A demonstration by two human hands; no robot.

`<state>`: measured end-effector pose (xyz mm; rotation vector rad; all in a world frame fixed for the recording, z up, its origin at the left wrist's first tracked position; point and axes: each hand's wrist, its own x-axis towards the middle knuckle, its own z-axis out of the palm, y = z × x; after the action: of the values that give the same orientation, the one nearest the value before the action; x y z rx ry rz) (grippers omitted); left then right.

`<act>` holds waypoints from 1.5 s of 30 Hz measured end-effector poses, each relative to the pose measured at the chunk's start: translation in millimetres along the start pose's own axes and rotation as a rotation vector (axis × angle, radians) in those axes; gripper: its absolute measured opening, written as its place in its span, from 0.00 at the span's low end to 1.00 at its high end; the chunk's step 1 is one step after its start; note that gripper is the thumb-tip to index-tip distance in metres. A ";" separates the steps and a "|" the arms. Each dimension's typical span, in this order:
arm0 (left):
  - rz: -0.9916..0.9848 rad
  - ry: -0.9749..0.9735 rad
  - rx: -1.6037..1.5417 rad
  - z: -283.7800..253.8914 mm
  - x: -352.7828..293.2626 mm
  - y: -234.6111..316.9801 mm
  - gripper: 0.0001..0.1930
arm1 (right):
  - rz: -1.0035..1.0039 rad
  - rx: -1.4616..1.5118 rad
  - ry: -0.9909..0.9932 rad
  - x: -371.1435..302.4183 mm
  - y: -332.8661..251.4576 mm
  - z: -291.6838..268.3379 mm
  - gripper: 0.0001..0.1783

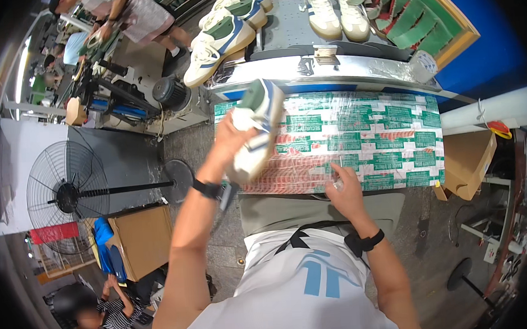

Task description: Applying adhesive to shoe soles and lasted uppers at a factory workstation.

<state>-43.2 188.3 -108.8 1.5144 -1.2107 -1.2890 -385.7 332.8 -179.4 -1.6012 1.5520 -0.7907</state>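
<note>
My left hand (230,139) is closed round a white sneaker (255,147) with blue stripes and a green lining, raised over the left part of a work table (388,139). The shoe stands tilted, its opening turned away from me. My right hand (345,191) is at the table's near edge with its fingers curled in. Something small and pale (338,185) shows among those fingers, too small to name. The tabletop is covered with green, white and red printed tape under a shiny film.
Beyond the table a grey conveyor (288,27) carries several similar sneakers (223,43) and a white pair (337,12). Green pieces fill a wooden-edged tray (408,20) at far right. A floor fan (66,197) stands left, a cardboard box (467,158) right. Other people work at left.
</note>
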 end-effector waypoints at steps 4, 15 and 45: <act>0.238 -0.088 0.426 -68.2 98.6 53.3 0.39 | -0.026 -0.110 -0.002 8.3 6.3 -12.1 0.35; 0.552 0.171 0.802 -70.9 136.6 45.8 0.47 | -0.081 -0.349 0.153 50.7 54.5 -49.6 0.37; 0.190 -0.311 0.126 224.5 425.7 110.2 0.21 | -0.259 -0.440 0.288 53.9 72.0 -45.5 0.20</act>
<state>-271.6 -248.3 -139.1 1.2776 -1.6206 -1.3747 -458.4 276.5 -220.7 -2.1148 1.8385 -0.8915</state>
